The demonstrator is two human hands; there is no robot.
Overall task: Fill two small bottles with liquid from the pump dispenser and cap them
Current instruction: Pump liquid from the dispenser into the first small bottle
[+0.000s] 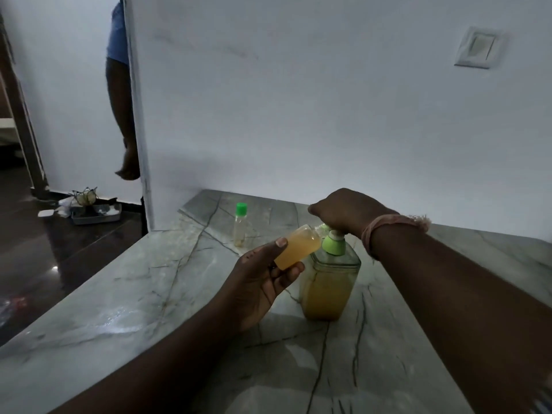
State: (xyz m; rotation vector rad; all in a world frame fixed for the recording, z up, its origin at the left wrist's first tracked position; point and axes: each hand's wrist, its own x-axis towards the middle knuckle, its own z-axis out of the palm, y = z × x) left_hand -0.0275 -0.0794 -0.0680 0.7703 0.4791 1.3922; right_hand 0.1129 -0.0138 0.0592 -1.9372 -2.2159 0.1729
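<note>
Bottle in hand: I am holding a small bottle (297,248) in my left hand (263,282), thumb on top and fingers curled underneath; it is tilted with its open mouth up against the spout of the dispenser (328,282), and it is looking nearly full of orange-yellow liquid.
Dispenser: it is standing upright on the marble counter (125,309), clear-walled with a green collar, about two-thirds full of the same liquid.
Pump: I am pressing down on the pump head with my right hand (346,212), fingers closed over it; a pink thread band is sitting on that wrist.
Second bottle: it (240,225) is standing upright behind and left of the dispenser, well apart from it, wearing a green cap, almost empty.
Wall: it is rising just behind the counter, with a switch plate (478,47) high to the dispenser's right.
Beyond: another person's arm (121,115) is hanging past the wall's edge, far left of the dispenser.
</note>
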